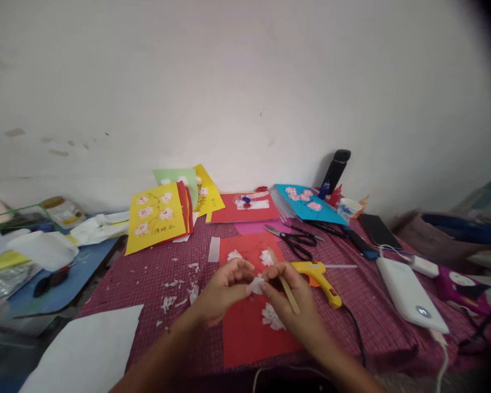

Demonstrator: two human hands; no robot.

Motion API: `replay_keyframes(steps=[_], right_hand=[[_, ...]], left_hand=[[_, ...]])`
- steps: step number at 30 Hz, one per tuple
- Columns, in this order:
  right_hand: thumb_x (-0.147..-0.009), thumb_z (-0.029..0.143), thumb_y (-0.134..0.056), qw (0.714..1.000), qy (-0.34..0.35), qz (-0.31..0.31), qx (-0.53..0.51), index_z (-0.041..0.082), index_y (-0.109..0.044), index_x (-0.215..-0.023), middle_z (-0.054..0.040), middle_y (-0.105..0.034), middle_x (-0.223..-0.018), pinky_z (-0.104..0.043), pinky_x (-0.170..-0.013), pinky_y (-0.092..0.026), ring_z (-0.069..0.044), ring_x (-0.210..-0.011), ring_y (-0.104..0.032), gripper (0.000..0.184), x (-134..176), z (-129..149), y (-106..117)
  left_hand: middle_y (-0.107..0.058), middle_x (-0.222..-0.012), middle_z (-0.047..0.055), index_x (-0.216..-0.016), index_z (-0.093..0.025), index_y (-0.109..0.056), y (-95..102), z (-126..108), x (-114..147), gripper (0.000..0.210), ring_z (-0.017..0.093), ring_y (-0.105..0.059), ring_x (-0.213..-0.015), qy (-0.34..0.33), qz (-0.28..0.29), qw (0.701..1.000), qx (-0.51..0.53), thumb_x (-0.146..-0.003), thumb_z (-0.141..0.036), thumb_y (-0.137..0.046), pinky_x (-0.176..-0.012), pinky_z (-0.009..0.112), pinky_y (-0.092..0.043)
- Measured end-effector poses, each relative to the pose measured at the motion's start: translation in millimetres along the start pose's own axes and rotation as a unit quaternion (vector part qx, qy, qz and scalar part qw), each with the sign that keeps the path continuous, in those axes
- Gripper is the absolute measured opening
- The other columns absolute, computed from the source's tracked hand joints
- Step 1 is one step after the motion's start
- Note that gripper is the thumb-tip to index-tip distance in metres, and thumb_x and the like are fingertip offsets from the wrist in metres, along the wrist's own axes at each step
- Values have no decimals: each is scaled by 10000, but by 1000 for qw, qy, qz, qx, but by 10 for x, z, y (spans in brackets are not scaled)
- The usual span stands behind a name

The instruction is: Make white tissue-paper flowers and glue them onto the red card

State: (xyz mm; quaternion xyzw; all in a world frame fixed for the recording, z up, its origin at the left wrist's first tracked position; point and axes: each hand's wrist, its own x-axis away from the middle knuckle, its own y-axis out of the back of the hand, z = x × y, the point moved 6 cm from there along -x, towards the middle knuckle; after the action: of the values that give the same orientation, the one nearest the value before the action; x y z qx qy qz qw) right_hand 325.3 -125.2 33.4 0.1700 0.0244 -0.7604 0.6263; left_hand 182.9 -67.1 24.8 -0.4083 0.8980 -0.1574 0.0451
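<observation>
Between the fingertips of both my hands is a small white paper piece (255, 285), held above a red card (245, 344). My left hand (225, 289) pinches its left side with thumb and fingers. My right hand (290, 297) pinches its right side and also keeps a flat wooden stick (288, 292) tucked against the fingers. White paper flowers lie on the red card: one flower (234, 255) at upper left, another flower (265, 257) at upper right, and a larger flower (272, 316) below my right hand. Part of the card is hidden by my hands.
Right of the card lie a yellow glue gun (317, 275) with a cord and black scissors (297, 240). White scraps (168, 303) litter the cloth at left. Behind stand yellow flower cards (153, 218) and a blue card (309, 204). A white power bank (411, 295) lies at right.
</observation>
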Motion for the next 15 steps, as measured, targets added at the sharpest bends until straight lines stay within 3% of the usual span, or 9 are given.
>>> replay_keyframes(steps=[3,9,15], right_hand=[[-936,321,-612,1000,0,12,11,263,-519,-946,-2,-623,-882,-308,-729,-526,-182,-775,-615,110,-6,-2,-14],[-933,281,-599,996,36,11,82,267,-525,-921,1,-617,-857,-313,-725,-509,-185,-761,-608,76,-48,55,-66],[-936,322,-608,994,20,18,109,268,-499,-934,-7,-588,-860,-319,-747,-520,-198,-809,-610,121,-95,42,-101]], left_hand=[[-690,-929,52,-1098,-185,-645,17,64,-27,433,162,-648,-828,34,45,997,45,-709,-210,-834,-755,295,-511],[-614,-810,-12,-938,-170,-666,226,133,-78,307,104,-586,-662,3,-37,999,30,-679,-191,-828,-601,231,-447],[-689,-872,30,-1052,-160,-697,240,109,-29,412,120,-610,-746,-4,-2,999,52,-675,-220,-854,-674,235,-448]])
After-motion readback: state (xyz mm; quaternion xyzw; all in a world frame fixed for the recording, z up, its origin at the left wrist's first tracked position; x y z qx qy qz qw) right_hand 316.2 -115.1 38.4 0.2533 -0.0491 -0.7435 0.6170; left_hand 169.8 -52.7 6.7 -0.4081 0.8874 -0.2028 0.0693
